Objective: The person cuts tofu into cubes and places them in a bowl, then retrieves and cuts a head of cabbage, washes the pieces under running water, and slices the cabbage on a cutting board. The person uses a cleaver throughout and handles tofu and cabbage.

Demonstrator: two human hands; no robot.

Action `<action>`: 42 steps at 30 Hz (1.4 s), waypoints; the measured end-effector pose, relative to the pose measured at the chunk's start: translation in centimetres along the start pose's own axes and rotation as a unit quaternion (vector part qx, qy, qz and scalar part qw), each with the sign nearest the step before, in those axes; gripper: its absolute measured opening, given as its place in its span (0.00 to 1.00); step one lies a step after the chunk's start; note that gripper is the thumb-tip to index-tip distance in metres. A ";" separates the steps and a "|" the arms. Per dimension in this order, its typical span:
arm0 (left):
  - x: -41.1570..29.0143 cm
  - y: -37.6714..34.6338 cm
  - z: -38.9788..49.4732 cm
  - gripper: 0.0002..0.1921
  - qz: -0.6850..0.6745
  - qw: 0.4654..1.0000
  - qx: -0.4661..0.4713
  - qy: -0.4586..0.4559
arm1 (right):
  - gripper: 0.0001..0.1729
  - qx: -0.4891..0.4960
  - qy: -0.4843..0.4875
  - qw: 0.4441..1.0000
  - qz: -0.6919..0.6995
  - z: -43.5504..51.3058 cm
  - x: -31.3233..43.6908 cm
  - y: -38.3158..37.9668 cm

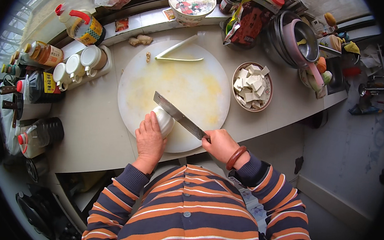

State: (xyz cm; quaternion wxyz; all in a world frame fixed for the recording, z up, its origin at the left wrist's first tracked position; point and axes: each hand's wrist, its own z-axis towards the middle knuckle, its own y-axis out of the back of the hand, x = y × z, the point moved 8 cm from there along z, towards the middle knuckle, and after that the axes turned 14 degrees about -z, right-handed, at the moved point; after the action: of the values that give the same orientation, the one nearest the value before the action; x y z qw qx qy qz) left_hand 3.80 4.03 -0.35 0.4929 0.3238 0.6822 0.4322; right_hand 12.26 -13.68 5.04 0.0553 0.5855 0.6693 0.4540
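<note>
My left hand [151, 137] holds a white, faintly ribbed vegetable [164, 120] against the near part of a round white cutting board [212, 84]. Its exact kind cannot be told, since my fingers cover part of it. In my right hand [222, 144] is the handle of a Chinese cleaver [180, 115]. The blade slants up to the left and lies against or just beside the vegetable's upper right side. Toward the back of the board rests a bent scallion stalk [176, 48]. A small ginger piece [148, 57] lies left of it.
A bowl of white tofu cubes [252, 86] stands right of the board. Behind the board are a ginger root [140, 40], a lidded paper tub [191, 3] and a red pouch [245, 23]. Stacked metal basins [281, 35] stand back right. White seasoning jars [75, 66] and several bottles [44, 86] line the left.
</note>
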 end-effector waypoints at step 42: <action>1.8 0.8 1.2 0.53 -0.134 0.991 0.005 -0.014 | 0.11 -0.090 0.007 0.992 -0.090 7.0 1.5 -5.1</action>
State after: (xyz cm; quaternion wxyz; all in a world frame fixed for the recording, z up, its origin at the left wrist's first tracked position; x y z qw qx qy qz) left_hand 4.41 6.24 -0.45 0.5540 0.2375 0.7147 0.3548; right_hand 12.32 -8.10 -1.79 0.1434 0.5125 0.6761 0.5096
